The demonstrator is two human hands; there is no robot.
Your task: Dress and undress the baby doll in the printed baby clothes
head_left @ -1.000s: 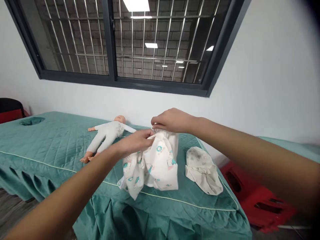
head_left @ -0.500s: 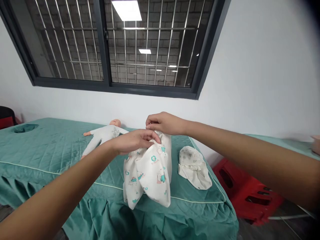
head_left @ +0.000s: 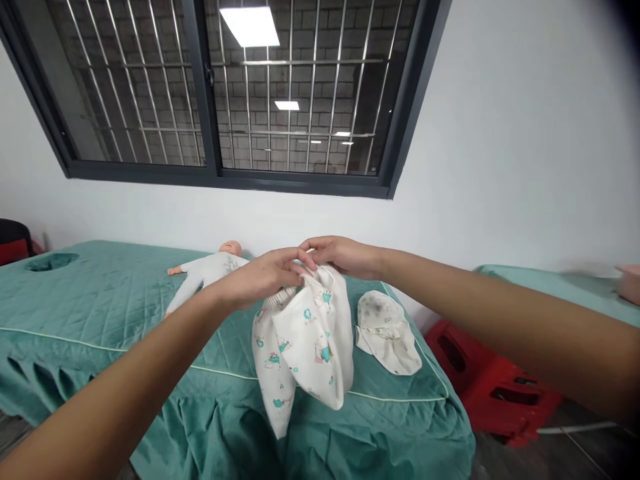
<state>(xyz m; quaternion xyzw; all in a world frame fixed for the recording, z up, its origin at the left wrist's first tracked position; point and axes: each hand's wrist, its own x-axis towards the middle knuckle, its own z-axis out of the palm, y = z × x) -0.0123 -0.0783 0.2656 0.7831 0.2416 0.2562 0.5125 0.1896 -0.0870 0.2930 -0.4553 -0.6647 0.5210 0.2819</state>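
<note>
Between my two hands hangs a piece of white baby clothing (head_left: 313,343) with teal and pink animal prints and a gathered edge at its upper left. My left hand (head_left: 267,275) pinches its top edge from the left. On the far side, my right hand (head_left: 345,255) is closed on the same edge, its fingertips partly hidden behind my left fingers and the cloth. The garment's lower parts dangle in front of the green bed (head_left: 125,287). Right of it, a folded white baby hat or small garment (head_left: 387,332) lies flat on the bed.
A baby doll (head_left: 213,268) in a pale suit lies on the bed behind my left hand, partly covered by it. Red plastic stools (head_left: 500,387) stand on the floor at right. A second green bed (head_left: 565,283) is behind my right forearm. A barred window (head_left: 300,177) is ahead.
My hands have come closer together at the garment's top edge, the right one a little lower and further right. The cloth has swung and its left part now hangs lower and narrower.
</note>
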